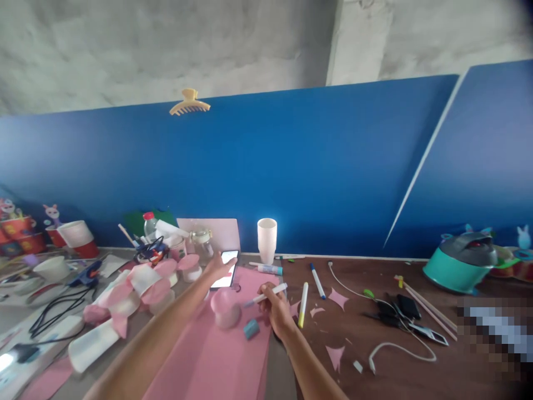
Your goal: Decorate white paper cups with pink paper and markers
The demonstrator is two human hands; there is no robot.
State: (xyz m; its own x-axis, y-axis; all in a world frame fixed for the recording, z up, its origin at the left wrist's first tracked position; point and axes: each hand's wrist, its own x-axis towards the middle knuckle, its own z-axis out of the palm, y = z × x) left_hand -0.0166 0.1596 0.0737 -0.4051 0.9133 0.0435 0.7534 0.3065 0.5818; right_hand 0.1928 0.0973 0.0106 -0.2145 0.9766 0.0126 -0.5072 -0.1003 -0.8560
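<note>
My left hand (215, 268) reaches over a phone (227, 271) with a lit screen, its fingers stretched out at the screen and holding nothing. Between the fingers of my right hand (275, 308) is a white marker (268, 294), its tip pointing left. Just left of that tip stands a small white cup with pink paper at its top (227, 316). Beside the cup lies a short teal cylinder (251, 329). Under them spreads pink paper (216, 361). A stack of white cups (267, 239) rises behind, near the blue partition.
A yellow-capped marker (303, 304), a blue-capped marker (317, 281) and pink paper scraps (335, 358) lie on the right. A white cable (402, 343) curls farther right, before a turquoise container (452, 269). Several pink-and-white cup pieces (144, 280) crowd the left, near a power strip (45, 347).
</note>
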